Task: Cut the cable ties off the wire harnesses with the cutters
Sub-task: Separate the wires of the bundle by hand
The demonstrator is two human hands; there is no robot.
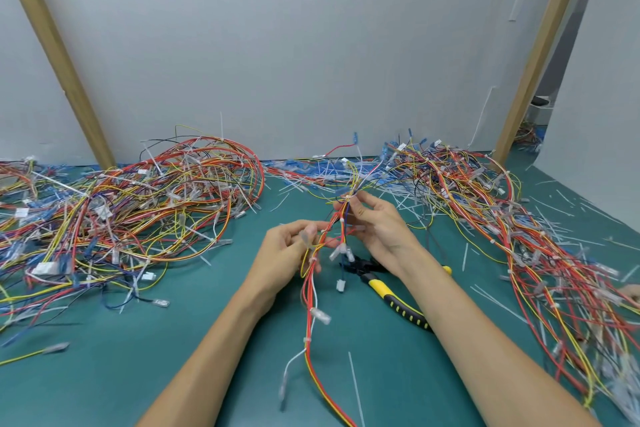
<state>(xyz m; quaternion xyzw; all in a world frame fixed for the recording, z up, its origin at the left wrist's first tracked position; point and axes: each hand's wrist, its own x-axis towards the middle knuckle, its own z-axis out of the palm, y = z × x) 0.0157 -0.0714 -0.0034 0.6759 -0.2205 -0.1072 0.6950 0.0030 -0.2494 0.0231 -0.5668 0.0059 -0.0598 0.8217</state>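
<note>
I hold one wire harness [313,291] of red, yellow and white wires above the green table. My left hand [289,246] pinches its lower bundle near a clear connector. My right hand [375,224] grips the bundle higher up, fingers curled round the wires. White cable ties [307,340] still ring the harness at several spots. The cutters [391,295], with yellow and black handles, lie on the table under my right wrist, in neither hand.
A large heap of harnesses [128,208] covers the table's left side. Another heap [512,229] runs down the right side. Cut white tie scraps [356,388] lie scattered on the green mat [145,357]. Two wooden posts [55,55] lean against the grey wall.
</note>
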